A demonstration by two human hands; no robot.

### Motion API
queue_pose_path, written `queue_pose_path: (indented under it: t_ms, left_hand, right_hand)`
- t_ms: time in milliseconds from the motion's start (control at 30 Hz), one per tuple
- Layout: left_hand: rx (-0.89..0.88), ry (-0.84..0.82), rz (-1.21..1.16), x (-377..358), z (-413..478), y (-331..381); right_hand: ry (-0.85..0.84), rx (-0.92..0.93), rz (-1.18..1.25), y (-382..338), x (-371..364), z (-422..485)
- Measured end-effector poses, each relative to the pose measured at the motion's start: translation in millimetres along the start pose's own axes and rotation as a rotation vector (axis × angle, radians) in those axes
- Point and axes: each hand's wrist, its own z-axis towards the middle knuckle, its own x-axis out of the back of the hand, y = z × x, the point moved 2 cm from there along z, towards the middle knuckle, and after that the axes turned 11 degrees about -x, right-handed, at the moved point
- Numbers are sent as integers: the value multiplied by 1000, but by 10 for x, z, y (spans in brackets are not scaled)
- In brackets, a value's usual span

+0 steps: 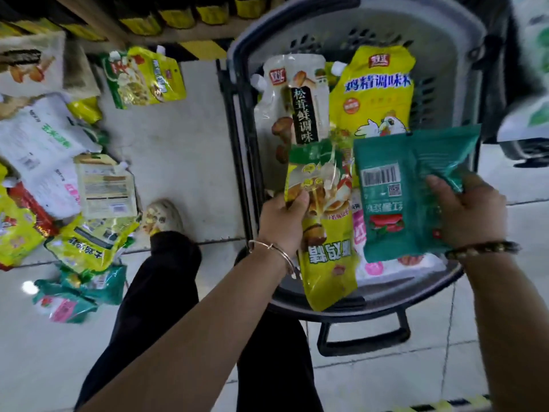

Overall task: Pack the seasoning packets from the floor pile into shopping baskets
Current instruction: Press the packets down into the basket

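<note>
A grey shopping basket (pixel 297 28) stands on the floor ahead of me. Inside it lie a white mushroom seasoning pouch (pixel 292 96) and a yellow chicken seasoning pouch (pixel 377 93), with pink-and-white packets underneath. My left hand (pixel 282 221) grips a yellow-green packet (pixel 325 251) over the basket's near side. My right hand (pixel 469 212) holds a teal packet (pixel 398 185) with a barcode, also above the basket. To the left, the floor pile of seasoning packets (pixel 59 179) spreads over the tiles.
A low shelf with yellow-labelled goods (pixel 178 16) runs along the back. My dark-trousered legs and one shoe (pixel 162 215) sit between the pile and the basket. The basket's black handle (pixel 365 337) lies on the floor near me. Another basket edge (pixel 523 144) shows at the right.
</note>
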Motion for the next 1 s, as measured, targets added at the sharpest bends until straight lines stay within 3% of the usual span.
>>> queue_pose_path:
  t_ms: [100,233,367,467,533,633,700,767,833,1000]
  left_hand:
    - [173,-28,-78,-157,-15,-270]
    - [237,-2,122,-148,27,-597]
    - [357,211,279,-240,95,-677]
    - [312,328,259,-329,28,-581]
    - [142,344,275,-385,-149,-481]
    - [-261,216,530,-493,-409,-303]
    - [-504,36,864,-546,-336,-297]
    - [-473,-215,1231,-557,-144,-421]
    - [-381,-346,1444,-531,22,-532]
    - [-357,-451,1552,-504,51,-584]
  right_hand:
    - [-79,-48,85,242,-161,4]
    - [-89,-180,120,525,-407,-39]
    - [-138,-362,59,779,-621,-62]
    - [-218,-421,-173,877,-642,-126]
    - [-148,-346,-242,848,-598,-170]
    - [27,-70,-224,728,-624,-217]
    - [-11,118,-289,652,-740,-236]
    - [-160,249,-458,602,-847,-261]
    - [-299,261,-572,640,-911,-258]
    - [-435,234,-681,790,-970,-292]
